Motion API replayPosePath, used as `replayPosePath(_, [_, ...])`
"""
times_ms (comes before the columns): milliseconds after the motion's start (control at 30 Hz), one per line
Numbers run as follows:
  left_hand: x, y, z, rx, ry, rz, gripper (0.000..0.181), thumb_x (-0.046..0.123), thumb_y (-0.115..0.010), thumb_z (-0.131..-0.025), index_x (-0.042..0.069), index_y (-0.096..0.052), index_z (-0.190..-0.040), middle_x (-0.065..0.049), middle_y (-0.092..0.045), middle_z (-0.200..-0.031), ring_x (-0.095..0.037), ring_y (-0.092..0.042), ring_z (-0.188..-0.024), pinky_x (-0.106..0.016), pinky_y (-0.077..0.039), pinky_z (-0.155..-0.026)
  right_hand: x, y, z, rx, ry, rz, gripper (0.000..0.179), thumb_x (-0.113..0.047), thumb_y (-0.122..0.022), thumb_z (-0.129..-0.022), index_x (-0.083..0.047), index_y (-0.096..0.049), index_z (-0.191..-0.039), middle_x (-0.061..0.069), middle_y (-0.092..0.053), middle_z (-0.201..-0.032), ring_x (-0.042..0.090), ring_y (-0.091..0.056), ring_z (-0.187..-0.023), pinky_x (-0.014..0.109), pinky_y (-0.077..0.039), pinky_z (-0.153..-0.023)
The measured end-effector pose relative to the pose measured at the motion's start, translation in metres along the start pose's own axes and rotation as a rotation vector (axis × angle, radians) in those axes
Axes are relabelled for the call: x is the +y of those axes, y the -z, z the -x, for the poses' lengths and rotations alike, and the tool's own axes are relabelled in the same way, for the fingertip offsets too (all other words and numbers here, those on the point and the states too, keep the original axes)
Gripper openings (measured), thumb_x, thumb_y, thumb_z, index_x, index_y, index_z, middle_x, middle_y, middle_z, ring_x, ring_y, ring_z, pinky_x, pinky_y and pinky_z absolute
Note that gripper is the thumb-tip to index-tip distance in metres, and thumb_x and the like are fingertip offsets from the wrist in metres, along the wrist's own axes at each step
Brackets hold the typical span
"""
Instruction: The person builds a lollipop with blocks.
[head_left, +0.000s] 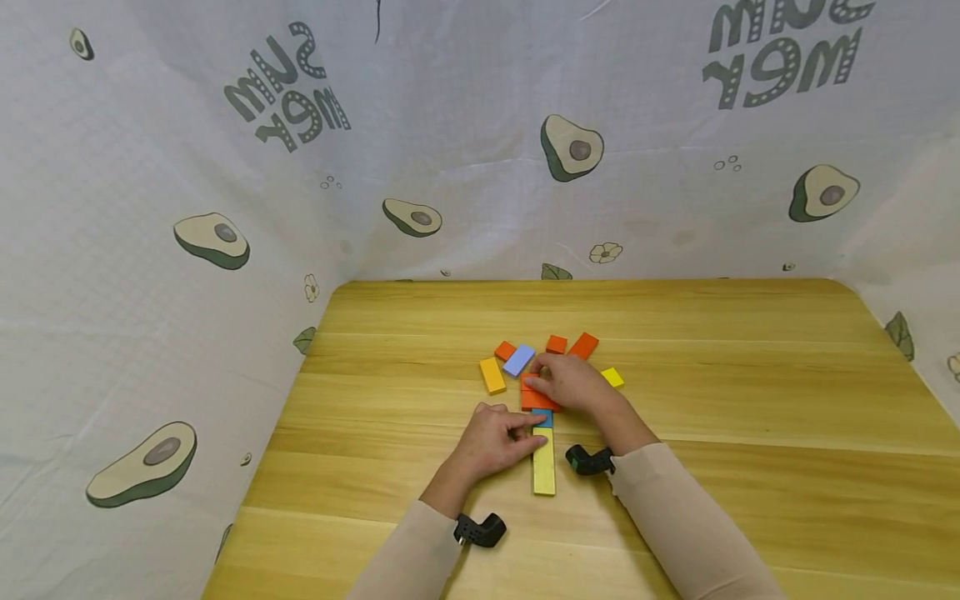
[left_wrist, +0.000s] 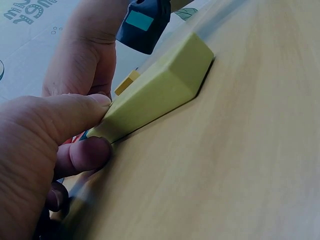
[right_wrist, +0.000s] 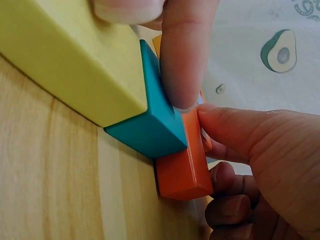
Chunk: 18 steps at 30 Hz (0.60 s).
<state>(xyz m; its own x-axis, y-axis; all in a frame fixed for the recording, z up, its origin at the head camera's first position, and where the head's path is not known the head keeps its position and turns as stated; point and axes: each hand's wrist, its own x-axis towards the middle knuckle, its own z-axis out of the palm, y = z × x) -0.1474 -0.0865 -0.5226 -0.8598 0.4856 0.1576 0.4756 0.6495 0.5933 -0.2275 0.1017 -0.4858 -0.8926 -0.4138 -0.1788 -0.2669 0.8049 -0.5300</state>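
A yellow block [head_left: 543, 467], a blue block [head_left: 545, 421] and a long orange block [head_left: 535, 402] lie end to end on the table, the orange one set crosswise. Another orange block [head_left: 529, 382] lies against its far side, partly hidden by my right hand [head_left: 573, 383], whose thumb and fingers pinch it. My left hand [head_left: 491, 439] presses its straight index fingertip onto the blue block and its thumb onto the far end of the yellow one. In the right wrist view, the blue block [right_wrist: 155, 125] touches both the yellow block [right_wrist: 75, 65] and the long orange block [right_wrist: 185, 172].
Beyond the hands lie several loose blocks: an amber one [head_left: 492, 376], a light blue one [head_left: 519, 360], a small orange one [head_left: 506, 351], another small orange one [head_left: 557, 343], a longer red-orange one [head_left: 584, 345] and a bright yellow one [head_left: 612, 377]. A patterned cloth [head_left: 480, 150] hangs behind the table.
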Motion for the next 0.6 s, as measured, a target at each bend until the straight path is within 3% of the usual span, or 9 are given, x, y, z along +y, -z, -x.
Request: replayPosePath(600, [0.0006,0.0002,0.0,0.001,0.001,-0.003,0.033,0.036,-0.076,-0.092,0.026,-0.077,-0.123,0.014,-0.068,-0.072,0.006,-0.048,-0.071,-0.021,-0.028,-0.077,0.0028,0.0042,0.0023,0.003,-0.031,-0.069,0.026,-0.038,-0.062,-0.102,-0.015,-0.068,-0.112,0.002,-0.059,-0.075,0.018,-0.051,-0.066,0.031,-0.041,-0.063])
